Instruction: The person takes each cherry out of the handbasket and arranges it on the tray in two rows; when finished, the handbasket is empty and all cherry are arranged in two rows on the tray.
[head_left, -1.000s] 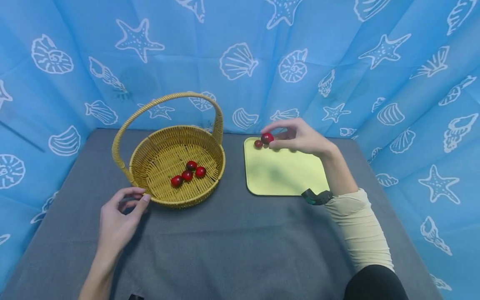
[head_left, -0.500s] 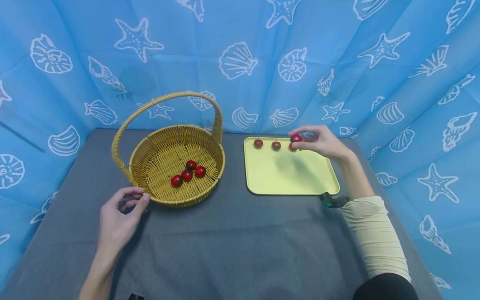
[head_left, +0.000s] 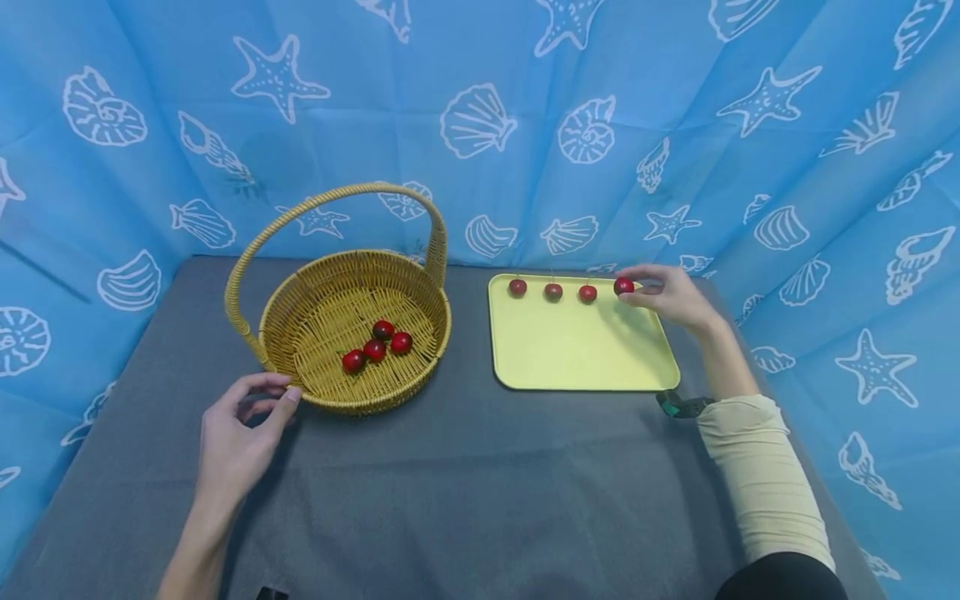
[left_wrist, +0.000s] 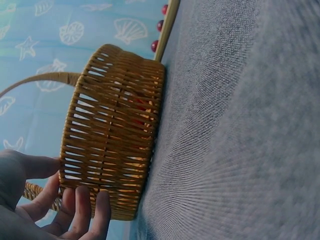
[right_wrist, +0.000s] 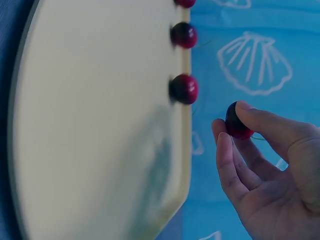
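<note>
My left hand [head_left: 238, 433] pinches the near-left rim of a round yellow wicker basket [head_left: 358, 268] with a tall handle. In the left wrist view, the thumb lies at the rim and the fingers [left_wrist: 82, 210] touch the outer wall. Several dark red cherries [head_left: 374, 350] lie on the basket's floor. Over the back right part of a pale yellow tray [head_left: 577, 350], my right hand [head_left: 670, 297] pinches one cherry [head_left: 623, 286] between thumb and fingertips. The right wrist view shows this cherry [right_wrist: 238, 122] held apart from the tray.
Three cherries sit in a spaced row along the tray's back edge; the middle one is a dark cherry [head_left: 552, 292]. Grey cloth [head_left: 480, 500] covers the table. A blue curtain [head_left: 405, 75] with shell prints hangs right behind the basket and tray.
My right hand has moved right along the tray's back edge with its cherry, uncovering the row of cherries there. My left hand and the basket stay in place.
</note>
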